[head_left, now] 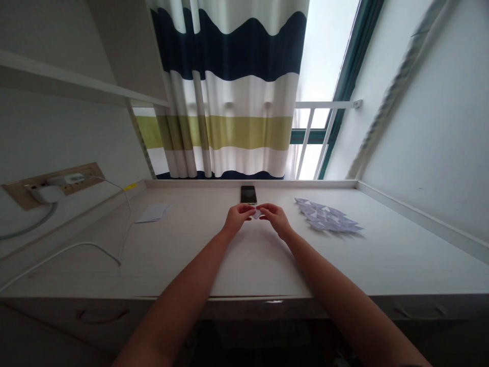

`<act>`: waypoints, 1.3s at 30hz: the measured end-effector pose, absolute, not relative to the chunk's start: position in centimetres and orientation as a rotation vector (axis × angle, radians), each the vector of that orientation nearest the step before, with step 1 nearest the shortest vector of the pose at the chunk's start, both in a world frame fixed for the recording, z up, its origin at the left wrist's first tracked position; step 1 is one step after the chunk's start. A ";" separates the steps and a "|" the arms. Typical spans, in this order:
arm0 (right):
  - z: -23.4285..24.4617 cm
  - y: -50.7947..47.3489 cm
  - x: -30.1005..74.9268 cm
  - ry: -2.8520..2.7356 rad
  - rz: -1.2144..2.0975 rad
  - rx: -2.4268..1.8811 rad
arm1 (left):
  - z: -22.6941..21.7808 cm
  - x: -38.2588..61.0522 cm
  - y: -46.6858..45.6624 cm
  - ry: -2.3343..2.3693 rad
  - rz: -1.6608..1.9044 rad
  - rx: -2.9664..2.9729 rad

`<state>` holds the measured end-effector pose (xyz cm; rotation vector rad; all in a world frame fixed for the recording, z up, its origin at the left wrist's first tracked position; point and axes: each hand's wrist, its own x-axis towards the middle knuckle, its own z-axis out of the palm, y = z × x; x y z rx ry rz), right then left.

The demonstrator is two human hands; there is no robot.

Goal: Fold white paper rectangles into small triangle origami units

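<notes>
Both my hands meet over the middle of the pale desk [214,255]. My left hand [237,216] and my right hand [275,217] pinch a small folded piece of white paper [257,213] between their fingertips. The paper is held just above the desk surface. A dark phone [248,194] lies flat right behind my hands. To the right of my right hand lies a pile of several folded paper pieces [327,215].
A flat white paper stack [152,212] lies at the left of the desk. White cables [95,248] run from a wall socket with a charger [57,184] at far left. A striped curtain [229,102] and a window rail [324,117] stand behind the desk.
</notes>
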<state>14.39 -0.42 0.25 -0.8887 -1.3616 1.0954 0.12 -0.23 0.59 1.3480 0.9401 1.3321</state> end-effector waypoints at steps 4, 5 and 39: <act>0.0 -0.2 14.4 -1.372 1.001 -0.915 | 0.3 0.3 -0.1 0.920 1.365 1.387; -0.1 -0.1 14.5 -1.372 0.992 -0.925 | 0.3 0.3 -0.2 0.916 1.368 1.395; 0.5 -0.6 14.5 -1.369 1.125 -0.980 | 0.3 -0.1 0.3 0.948 1.361 1.370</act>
